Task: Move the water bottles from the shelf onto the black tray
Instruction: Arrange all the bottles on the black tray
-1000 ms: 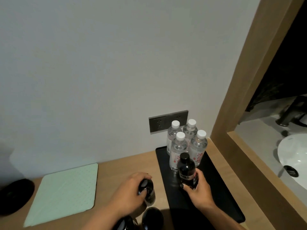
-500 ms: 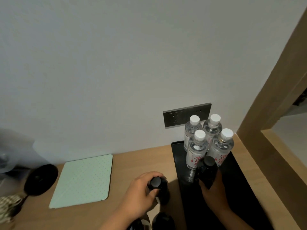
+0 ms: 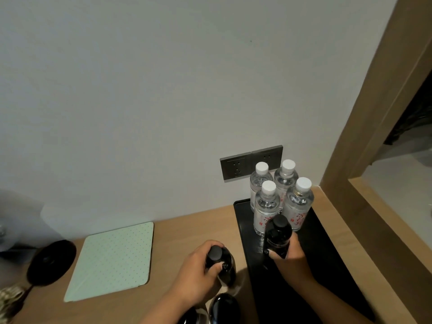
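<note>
Since the earlier frames the hands have barely shifted; the view has swung left, bringing a dark round object in at 9 o'clock. Right hand is clenched round a dark bottle, on or just over the black tray, right at 6 o'clock of four clear water bottles clustered at the tray's 12 o'clock end. Left hand grips a second dark bottle by the shoulder, on the wooden shelf just left of the tray edge. More dark bottles sit at 6 o'clock of it, partly cut off.

Risks, as I judge them:
- right-hand bottle pushed further toward 12 knocks the front clear pair, all packed tight, domino fall
- left-hand bottle catches the tray's raised rim if slid rather than lifted, tips
- left wrist clips the near bottles on lift
- green pad at 9 o'clock well apart, no issue
</note>
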Demonstrator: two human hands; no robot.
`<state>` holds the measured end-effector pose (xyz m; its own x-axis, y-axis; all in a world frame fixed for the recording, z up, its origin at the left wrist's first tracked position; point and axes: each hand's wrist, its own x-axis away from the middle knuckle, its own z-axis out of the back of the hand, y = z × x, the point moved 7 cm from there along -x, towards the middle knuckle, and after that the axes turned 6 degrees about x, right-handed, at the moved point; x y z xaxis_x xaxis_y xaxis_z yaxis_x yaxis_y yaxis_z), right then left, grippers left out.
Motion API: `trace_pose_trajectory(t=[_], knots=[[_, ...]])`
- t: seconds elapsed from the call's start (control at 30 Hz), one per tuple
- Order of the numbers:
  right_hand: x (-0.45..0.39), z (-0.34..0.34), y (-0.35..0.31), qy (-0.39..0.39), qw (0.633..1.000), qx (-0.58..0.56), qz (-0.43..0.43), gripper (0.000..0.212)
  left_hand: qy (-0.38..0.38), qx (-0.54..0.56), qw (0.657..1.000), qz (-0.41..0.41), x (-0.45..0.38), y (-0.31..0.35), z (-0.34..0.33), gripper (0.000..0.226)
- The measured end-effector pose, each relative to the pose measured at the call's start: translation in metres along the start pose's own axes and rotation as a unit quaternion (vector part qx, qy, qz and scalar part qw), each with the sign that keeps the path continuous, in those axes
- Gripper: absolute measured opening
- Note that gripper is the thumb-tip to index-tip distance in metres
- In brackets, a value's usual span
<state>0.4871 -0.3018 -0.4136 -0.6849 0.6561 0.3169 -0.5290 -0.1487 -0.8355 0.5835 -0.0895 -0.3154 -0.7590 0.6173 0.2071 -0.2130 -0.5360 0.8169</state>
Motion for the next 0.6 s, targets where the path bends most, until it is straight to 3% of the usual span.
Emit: trace_pose_trajectory(t=[0.23,0.37,0.47,0.6], knots=[[0.040,0.026,-0.009,0.057,0.995,0.048,-0.069,0.093,0.022,0.053,0.998,-0.002,0.000,0.012,0.030,0.027],[0.073,0.035,-0.037,0.080,0.994,0.062,0.044,0.079,0.062,0.094,0.993,-0.044,0.003,0.053,0.042,0.022],[0.095,0.034,-0.061,0.040,0.987,0.063,0.145,0.073,0.077,0.109,0.988,-0.078,0.007,0.091,0.042,0.022],[0.116,0.037,-0.087,-0.010,0.969,0.067,0.236,0.069,-0.035,0.130,0.978,-0.159,0.015,0.134,0.025,0.026]])
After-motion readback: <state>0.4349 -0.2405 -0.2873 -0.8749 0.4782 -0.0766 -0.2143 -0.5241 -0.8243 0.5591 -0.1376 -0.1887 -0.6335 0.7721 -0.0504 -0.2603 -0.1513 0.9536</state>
